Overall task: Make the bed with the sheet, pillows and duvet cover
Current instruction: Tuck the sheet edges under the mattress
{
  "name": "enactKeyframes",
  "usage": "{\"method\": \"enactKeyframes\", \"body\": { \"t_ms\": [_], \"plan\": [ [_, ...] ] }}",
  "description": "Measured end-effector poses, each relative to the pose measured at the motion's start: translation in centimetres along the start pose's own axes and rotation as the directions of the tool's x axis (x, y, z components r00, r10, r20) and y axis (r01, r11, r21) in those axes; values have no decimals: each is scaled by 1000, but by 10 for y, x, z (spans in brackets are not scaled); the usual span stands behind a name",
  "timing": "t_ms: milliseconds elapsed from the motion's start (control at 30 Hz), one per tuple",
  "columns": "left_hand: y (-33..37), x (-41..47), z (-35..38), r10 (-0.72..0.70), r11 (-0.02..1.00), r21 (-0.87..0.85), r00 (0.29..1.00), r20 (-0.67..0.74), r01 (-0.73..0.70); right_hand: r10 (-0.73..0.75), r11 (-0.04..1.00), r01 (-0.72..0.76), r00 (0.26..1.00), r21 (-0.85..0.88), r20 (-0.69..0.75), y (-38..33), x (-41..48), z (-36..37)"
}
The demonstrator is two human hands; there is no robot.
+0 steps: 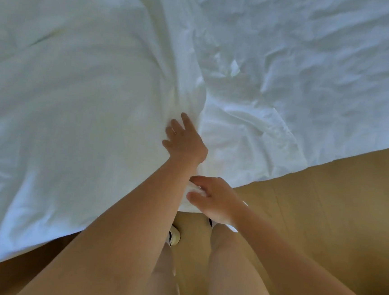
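A puffy white duvet (71, 94) covers the left part of the bed and hangs over the near edge. To its right lies a thinner, heavily wrinkled white sheet (313, 70). My left hand (184, 141) reaches forward onto the duvet's right edge; its fingers dig into the fabric, and folds run together at it. Closer to me, at the bed's edge, my right hand (214, 201) holds a bunched white corner of fabric (195, 191) between thumb and fingers. No pillows are in view.
A tan wooden floor (323, 217) runs along the near side and right of the bed. My bare legs and a white shoe (174, 236) stand close against the bed edge, below my arms.
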State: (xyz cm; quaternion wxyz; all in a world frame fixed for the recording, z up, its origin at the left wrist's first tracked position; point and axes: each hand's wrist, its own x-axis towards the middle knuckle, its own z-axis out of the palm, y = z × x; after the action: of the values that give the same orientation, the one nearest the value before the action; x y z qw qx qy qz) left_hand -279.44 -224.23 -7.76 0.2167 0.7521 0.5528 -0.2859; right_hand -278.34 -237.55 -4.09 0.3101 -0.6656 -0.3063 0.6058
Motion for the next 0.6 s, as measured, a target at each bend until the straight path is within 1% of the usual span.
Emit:
{"method": "enactKeyframes", "body": {
  "t_ms": [33, 67, 100, 133, 167, 200, 267, 300, 333, 400, 433, 467, 500, 533, 567, 600],
  "plan": [
    [-11, 0, 2, -12, 1000, 24, 999, -53, 13, -7, 1000, 7, 1000, -7, -25, 0, 1, 0],
    [-23, -1, 3, -50, 998, -51, 997, -59, 47, -10, 999, 9, 999, -31, -48, 2, 3, -2],
    [-35, -1, 3, -106, 973, -209, 994, -28, 97, -5, 999, 3, 999, -42, -53, 2, 5, -5],
    [-46, -2, 2, -136, 913, -385, 991, 20, 133, 7, 999, -9, 998, -37, -68, 2, 9, -7],
    [-55, -4, -1, -127, 847, -518, 991, 31, 125, 33, 999, -33, 995, 4, -99, 1, 13, -9],
    [-63, -8, -5, -107, 800, -594, 994, 2, 88, 79, 994, -67, 988, 92, -133, -5, 19, -11],
    [-81, -21, -13, -48, 763, -646, 997, -67, -7, 182, 938, -123, 970, 323, -158, -23, 39, -13],
    [-91, -32, -17, 4, 755, -654, 997, -71, -50, 211, 913, -143, 967, 382, -142, -33, 55, -11],
    [-102, -44, -20, 77, 761, -642, 996, -53, -93, 220, 898, -158, 970, 411, -107, -48, 71, -6],
    [-128, -66, -22, 207, 811, -567, 977, 42, -147, 171, 880, -131, 984, 457, -47, -81, 100, 13],
    [-143, -73, -24, 226, 837, -527, 970, 92, -145, 143, 878, -103, 989, 468, -50, -99, 112, 27],
    [-159, -77, -31, 191, 843, -529, 974, 125, -97, 108, 899, -62, 991, 433, -81, -117, 120, 43],
    [-175, -78, -40, 120, 814, -580, 984, 129, -23, 69, 929, -21, 991, 370, -116, -133, 128, 60],
    [-191, -76, -52, 42, 738, -673, 992, 120, 50, 24, 953, 16, 991, 301, -128, -149, 134, 77],
    [-207, -69, -62, -21, 640, -765, 996, 86, 79, -19, 966, 46, 994, 254, -110, -163, 140, 94],
    [-220, -60, -73, -67, 583, -810, 997, 28, 62, -49, 973, 64, 996, 220, -75, -178, 144, 109]
  ]
}}
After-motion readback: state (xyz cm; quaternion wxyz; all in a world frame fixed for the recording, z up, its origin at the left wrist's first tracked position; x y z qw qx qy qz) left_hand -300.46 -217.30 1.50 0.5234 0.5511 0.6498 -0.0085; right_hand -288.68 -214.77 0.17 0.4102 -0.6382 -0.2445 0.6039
